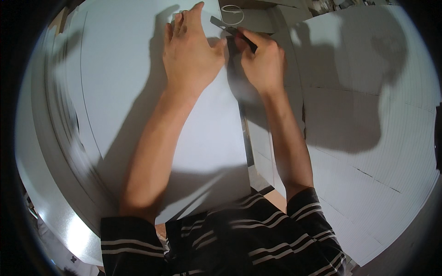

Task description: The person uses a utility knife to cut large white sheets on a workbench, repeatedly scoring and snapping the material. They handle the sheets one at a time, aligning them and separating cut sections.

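Observation:
My left hand (192,55) lies on a large white sheet (202,133), fingers stretched toward the far side and thumb out to the right. Close to that thumb, just beyond the sheet's right edge, my right hand (264,62) is closed around a utility knife (247,42). The blade points up and to the left, near the sheet's far right edge. Whether the blade touches the sheet I cannot tell.
A tall stack of white sheets (350,193) stands to the right, with a gap between it and the sheet under my left hand. A thin white loop (232,14) lies beyond the knife. Layered pale edges (60,110) curve along the left.

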Demonstrator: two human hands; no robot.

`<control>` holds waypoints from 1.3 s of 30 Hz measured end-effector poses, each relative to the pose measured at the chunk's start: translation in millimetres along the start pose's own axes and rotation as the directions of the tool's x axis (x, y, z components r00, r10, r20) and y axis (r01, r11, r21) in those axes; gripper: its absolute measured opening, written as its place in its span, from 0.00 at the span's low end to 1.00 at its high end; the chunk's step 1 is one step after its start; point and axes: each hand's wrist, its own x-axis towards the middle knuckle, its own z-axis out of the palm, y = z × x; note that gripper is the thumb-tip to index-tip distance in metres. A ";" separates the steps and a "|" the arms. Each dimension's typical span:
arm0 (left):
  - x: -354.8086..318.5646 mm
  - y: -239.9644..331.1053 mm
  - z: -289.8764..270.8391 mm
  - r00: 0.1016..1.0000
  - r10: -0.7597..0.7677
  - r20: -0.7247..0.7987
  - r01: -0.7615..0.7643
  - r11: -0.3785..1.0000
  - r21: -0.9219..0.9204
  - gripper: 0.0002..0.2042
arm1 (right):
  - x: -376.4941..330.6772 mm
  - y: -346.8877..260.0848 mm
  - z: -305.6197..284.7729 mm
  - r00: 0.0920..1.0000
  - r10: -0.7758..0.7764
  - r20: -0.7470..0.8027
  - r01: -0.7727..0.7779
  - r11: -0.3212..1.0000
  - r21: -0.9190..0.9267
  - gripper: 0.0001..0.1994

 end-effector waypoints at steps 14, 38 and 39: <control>-3.4 4.7 -1.6 0.997 0.046 0.062 -0.057 0.980 0.189 0.35 | 99.4 9.7 50.3 0.999 0.048 0.014 -0.048 0.999 0.025 0.12; -24.3 16.4 -20.2 0.974 0.049 0.222 -0.095 0.975 0.201 0.38 | 176.8 9.5 77.0 0.778 0.164 0.606 -0.594 0.504 0.627 0.17; -27.8 17.2 -23.0 0.958 0.010 0.287 -0.071 0.977 0.203 0.39 | 174.5 5.3 77.3 0.777 0.126 0.617 -0.594 0.471 0.652 0.16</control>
